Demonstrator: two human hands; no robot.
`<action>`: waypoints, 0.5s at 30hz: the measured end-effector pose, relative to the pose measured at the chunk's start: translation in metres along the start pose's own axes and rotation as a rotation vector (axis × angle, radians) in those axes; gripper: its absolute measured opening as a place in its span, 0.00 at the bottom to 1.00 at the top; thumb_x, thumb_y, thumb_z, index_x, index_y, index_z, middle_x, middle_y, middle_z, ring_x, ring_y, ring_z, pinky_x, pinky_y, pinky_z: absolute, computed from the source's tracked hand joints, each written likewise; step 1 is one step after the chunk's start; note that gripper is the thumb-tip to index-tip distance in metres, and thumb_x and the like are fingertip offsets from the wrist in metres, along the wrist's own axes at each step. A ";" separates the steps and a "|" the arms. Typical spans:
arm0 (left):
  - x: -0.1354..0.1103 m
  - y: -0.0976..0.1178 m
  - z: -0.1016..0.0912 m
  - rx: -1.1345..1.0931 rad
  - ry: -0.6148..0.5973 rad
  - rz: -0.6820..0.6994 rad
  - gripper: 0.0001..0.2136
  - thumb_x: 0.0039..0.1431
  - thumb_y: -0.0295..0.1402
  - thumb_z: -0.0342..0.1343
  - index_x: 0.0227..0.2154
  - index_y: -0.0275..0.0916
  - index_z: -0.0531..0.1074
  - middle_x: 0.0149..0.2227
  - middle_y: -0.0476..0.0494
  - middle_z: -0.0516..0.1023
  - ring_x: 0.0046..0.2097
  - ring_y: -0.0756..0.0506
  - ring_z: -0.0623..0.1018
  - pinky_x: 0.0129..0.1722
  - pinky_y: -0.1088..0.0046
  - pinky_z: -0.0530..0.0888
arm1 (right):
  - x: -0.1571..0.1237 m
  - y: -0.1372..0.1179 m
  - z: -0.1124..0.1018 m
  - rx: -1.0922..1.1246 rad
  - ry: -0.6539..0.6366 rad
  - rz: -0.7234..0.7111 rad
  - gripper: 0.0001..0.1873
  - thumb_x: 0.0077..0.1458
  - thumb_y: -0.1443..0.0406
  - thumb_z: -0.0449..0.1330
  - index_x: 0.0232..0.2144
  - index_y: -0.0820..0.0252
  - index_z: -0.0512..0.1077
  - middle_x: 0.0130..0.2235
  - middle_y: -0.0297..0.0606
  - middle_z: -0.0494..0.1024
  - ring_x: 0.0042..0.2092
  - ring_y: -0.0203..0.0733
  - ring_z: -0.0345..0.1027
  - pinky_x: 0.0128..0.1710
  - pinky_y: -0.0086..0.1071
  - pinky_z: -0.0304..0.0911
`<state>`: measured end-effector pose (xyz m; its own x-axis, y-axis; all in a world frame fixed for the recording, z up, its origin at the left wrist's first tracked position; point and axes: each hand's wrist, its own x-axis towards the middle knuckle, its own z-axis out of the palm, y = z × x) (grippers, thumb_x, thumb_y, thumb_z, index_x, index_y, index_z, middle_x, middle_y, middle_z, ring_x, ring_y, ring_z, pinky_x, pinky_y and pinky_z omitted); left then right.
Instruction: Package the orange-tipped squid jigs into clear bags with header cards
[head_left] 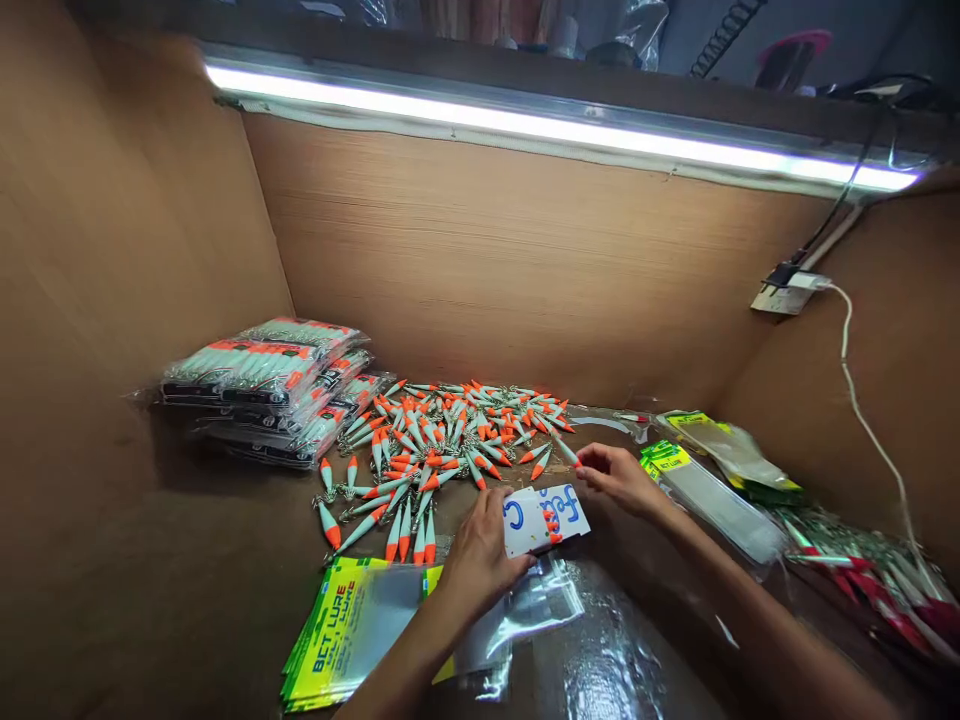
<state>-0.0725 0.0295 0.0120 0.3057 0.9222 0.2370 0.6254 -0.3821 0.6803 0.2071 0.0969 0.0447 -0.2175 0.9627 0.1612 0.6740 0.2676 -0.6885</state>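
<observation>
My left hand (pixel 480 548) grips a white piece of card or small box (pixel 517 545) with blue handwriting; orange patches show at a cut-out in its middle. Just to the right, my right hand (pixel 621 480) pinches a fishing lure (pixel 567 452) with a pale body and orange end, its hook end pointing away from me. Beyond both hands spreads a heap of the same orange-tipped lures (pixel 450 430). Under my left forearm lie clear bags and a stack of yellow-green BCT LURE packets (pixel 330 640).
Wrapped bundles of lures (pixel 262 370) are stacked at the back left. On the right lie more packets (pixel 712 505) and a pile of red-and-white lures (pixel 877 590). A white cable (pixel 851 370) hangs from the wall socket. Wooden panels enclose the table.
</observation>
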 end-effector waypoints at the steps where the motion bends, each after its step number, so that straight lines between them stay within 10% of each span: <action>1: 0.001 0.000 0.000 -0.002 0.006 -0.009 0.36 0.42 0.34 0.68 0.55 0.44 0.59 0.52 0.42 0.68 0.52 0.38 0.72 0.51 0.62 0.69 | -0.011 0.000 -0.006 -0.042 -0.020 -0.060 0.15 0.59 0.55 0.58 0.40 0.59 0.75 0.35 0.38 0.80 0.35 0.41 0.72 0.33 0.31 0.65; 7: -0.001 0.007 -0.003 -0.007 0.025 0.039 0.34 0.44 0.34 0.67 0.55 0.45 0.60 0.54 0.42 0.68 0.53 0.38 0.71 0.53 0.61 0.68 | -0.047 -0.021 -0.004 -0.475 -0.008 -0.281 0.08 0.62 0.60 0.58 0.38 0.53 0.77 0.37 0.38 0.78 0.41 0.44 0.69 0.39 0.34 0.62; 15: -0.002 0.008 0.001 -0.048 -0.040 0.083 0.35 0.41 0.33 0.68 0.54 0.44 0.61 0.51 0.43 0.70 0.49 0.39 0.73 0.48 0.63 0.70 | -0.026 -0.050 0.033 -0.542 -0.044 -0.545 0.09 0.62 0.63 0.59 0.30 0.55 0.77 0.34 0.37 0.75 0.37 0.40 0.65 0.34 0.30 0.58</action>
<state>-0.0675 0.0244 0.0160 0.3842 0.8839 0.2668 0.5621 -0.4531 0.6919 0.1558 0.0567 0.0515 -0.6383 0.6895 0.3422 0.7128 0.6973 -0.0753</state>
